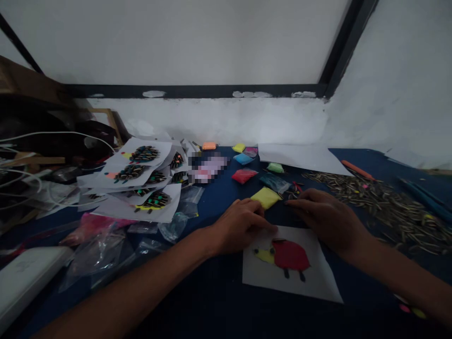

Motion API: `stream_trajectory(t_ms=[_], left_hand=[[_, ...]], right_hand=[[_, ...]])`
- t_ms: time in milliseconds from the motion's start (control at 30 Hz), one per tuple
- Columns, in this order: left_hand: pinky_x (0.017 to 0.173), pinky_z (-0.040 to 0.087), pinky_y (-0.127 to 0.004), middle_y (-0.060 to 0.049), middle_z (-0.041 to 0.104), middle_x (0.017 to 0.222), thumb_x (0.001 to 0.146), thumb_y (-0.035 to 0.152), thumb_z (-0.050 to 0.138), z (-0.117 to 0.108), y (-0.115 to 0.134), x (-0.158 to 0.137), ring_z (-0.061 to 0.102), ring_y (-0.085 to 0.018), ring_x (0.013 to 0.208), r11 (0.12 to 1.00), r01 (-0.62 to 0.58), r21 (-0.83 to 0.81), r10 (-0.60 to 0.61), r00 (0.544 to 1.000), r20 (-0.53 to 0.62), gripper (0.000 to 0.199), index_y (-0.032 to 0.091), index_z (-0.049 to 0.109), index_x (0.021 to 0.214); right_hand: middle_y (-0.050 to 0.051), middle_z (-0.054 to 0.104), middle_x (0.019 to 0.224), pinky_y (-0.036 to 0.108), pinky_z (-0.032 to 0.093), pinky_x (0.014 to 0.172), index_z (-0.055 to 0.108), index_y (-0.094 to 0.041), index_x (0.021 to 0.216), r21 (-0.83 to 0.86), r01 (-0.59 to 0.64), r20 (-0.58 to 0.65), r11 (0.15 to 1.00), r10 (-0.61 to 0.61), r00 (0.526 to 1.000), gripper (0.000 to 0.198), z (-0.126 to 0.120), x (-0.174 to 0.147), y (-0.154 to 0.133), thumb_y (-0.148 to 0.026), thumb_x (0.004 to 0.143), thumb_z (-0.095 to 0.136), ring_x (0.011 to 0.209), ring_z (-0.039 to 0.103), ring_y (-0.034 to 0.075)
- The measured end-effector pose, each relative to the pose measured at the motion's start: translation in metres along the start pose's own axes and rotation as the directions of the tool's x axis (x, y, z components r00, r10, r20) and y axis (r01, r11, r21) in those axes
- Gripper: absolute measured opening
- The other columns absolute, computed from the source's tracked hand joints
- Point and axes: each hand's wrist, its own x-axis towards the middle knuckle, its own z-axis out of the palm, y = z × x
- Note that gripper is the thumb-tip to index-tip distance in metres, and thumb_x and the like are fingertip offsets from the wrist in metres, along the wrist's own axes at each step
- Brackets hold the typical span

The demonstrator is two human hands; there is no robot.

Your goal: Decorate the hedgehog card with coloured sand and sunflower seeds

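Note:
A sheet of white paper [261, 273] lies on the blue table in front of me. On it is an animal figure with a red clay body [291, 255], a yellow head [265, 255] and dark legs. One striped seed [278, 240] sits along the red body's top edge. My left hand [242, 223] rests at the paper's upper left edge, fingers curled and the index finger pointing over the sheet; what they hold, if anything, is hidden. Beyond the paper's upper right corner, my right hand [326, 219] has its fingertips pinched together by small dark bits; their contents are unclear.
Sunflower seeds [395, 207] spread across the right side, near an orange stick-like tool [358, 170]. Colored clay packets, including yellow [265, 197] and red [244, 176], lie ahead. Seed-covered pictures [141, 160] are stacked at left, above plastic bags [99, 249] and a white box [31, 282].

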Motion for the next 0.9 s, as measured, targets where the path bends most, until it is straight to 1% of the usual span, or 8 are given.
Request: stream_trajectory(t_ms=[200,333,400,533,667,767,833,900], left_hand=[[0.084,0.037,-0.033,-0.005,0.061,0.098,0.092,0.013,0.051,0.000,0.001,0.000,0.053,-0.016,0.089,1.000,-0.004,0.009,0.004,1.000,0.004,0.033,0.028,0.075,0.110],[0.084,0.037,-0.033,-0.005,0.061,0.099,0.093,0.013,0.050,0.000,0.000,0.000,0.053,-0.016,0.090,1.000,-0.008,0.001,0.008,1.000,-0.003,0.034,0.028,0.075,0.110],[0.084,0.037,-0.033,-0.005,0.061,0.098,0.093,0.013,0.050,-0.001,0.001,0.000,0.053,-0.016,0.089,1.000,-0.004,0.002,0.004,1.000,-0.002,0.034,0.028,0.075,0.109],[0.083,0.038,-0.033,-0.006,0.061,0.097,0.093,0.014,0.051,-0.002,0.002,0.000,0.053,-0.016,0.088,1.000,-0.006,-0.001,0.006,1.000,0.006,0.032,0.027,0.075,0.109],[0.083,0.038,-0.032,-0.005,0.061,0.098,0.093,0.012,0.050,-0.003,0.003,0.000,0.054,-0.016,0.090,1.000,0.001,-0.007,-0.001,1.000,0.000,0.033,0.027,0.075,0.109],[0.084,0.038,-0.032,-0.006,0.062,0.100,0.092,0.012,0.052,-0.003,0.003,0.000,0.055,-0.016,0.092,1.000,0.012,-0.010,-0.012,1.000,0.009,0.033,0.027,0.075,0.110],[0.084,0.037,-0.033,-0.006,0.062,0.101,0.092,0.013,0.053,-0.003,0.003,0.000,0.055,-0.016,0.093,1.000,0.011,-0.012,-0.011,1.000,0.014,0.032,0.027,0.075,0.110],[0.084,0.037,-0.033,-0.005,0.062,0.101,0.092,0.013,0.053,-0.003,0.002,0.000,0.055,-0.017,0.094,1.000,0.009,-0.012,-0.009,1.000,0.016,0.032,0.028,0.075,0.111]], right_hand=[[0.008,0.072,0.093,0.033,0.055,0.069,0.078,-0.024,0.095,-0.043,0.028,0.039,0.999,-0.026,0.999,0.027,0.000,0.010,-0.002,-0.017,0.091,0.052,0.085,0.069,0.023],[0.009,0.071,0.093,0.032,0.054,0.070,0.075,-0.021,0.101,-0.024,0.036,0.081,0.999,-0.034,0.996,0.026,-0.002,0.016,-0.005,-0.016,0.092,0.051,0.085,0.068,0.022],[0.009,0.070,0.091,0.032,0.053,0.069,0.074,-0.020,0.095,-0.021,0.043,0.094,0.999,-0.041,0.995,0.025,-0.002,0.019,-0.007,-0.015,0.093,0.050,0.085,0.067,0.022],[0.010,0.067,0.088,0.033,0.051,0.070,0.069,-0.018,0.081,-0.043,0.047,0.068,0.998,-0.044,0.997,0.026,-0.003,0.020,-0.011,-0.015,0.093,0.047,0.085,0.065,0.024],[0.012,0.068,0.095,0.033,0.049,0.067,0.067,-0.018,0.088,-0.042,0.049,-0.015,0.998,-0.049,0.999,0.029,-0.010,0.017,-0.015,-0.018,0.096,0.039,0.085,0.065,0.025],[0.010,0.070,0.088,0.032,0.049,0.061,0.065,-0.020,0.089,0.083,-0.004,-0.035,0.997,0.007,0.999,0.027,-0.021,0.009,-0.018,-0.024,0.096,0.040,0.076,0.067,0.023],[0.008,0.072,0.086,0.030,0.049,0.060,0.065,-0.021,0.088,0.233,-0.055,0.006,0.971,0.056,0.998,0.023,-0.027,0.001,-0.022,-0.026,0.096,0.043,0.073,0.068,0.021],[0.006,0.073,0.083,0.027,0.050,0.058,0.066,-0.022,0.089,0.379,-0.087,0.067,0.921,0.066,0.996,0.021,-0.032,-0.009,-0.027,-0.026,0.095,0.046,0.069,0.069,0.019]])
